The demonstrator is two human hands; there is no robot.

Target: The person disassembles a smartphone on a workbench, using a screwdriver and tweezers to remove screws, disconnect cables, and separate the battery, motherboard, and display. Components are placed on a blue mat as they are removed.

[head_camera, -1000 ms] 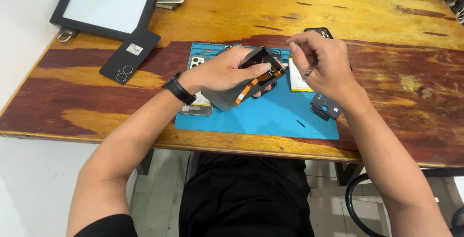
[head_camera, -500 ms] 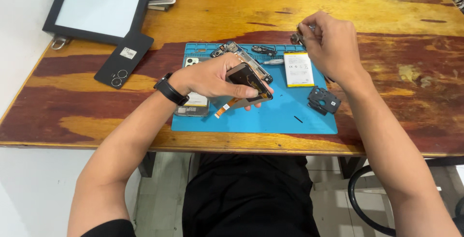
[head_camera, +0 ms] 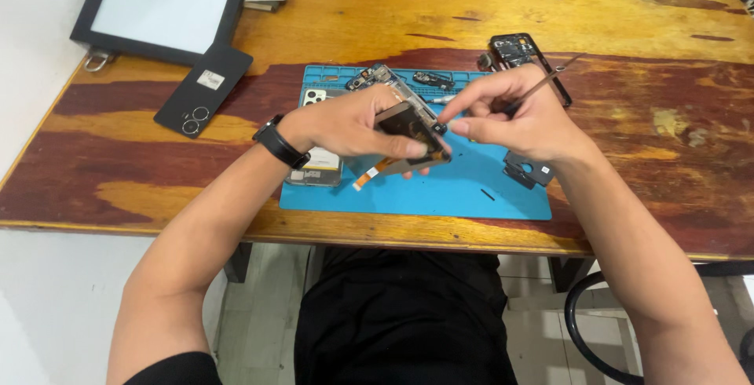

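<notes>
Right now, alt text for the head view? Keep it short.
Over a blue repair mat on a wooden table, the left hand holds a disassembled phone part while the right hand brings a thin tool to it. A black back cover lies at left.

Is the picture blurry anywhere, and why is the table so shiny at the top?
In the head view, the wooden table gleams yellow along its far half, where light glances off the varnish; the left hand, right hand and the phone part look fairly sharp, only slightly soft at the fingertips; the blue mat shows soft shadows under the hands.
</notes>
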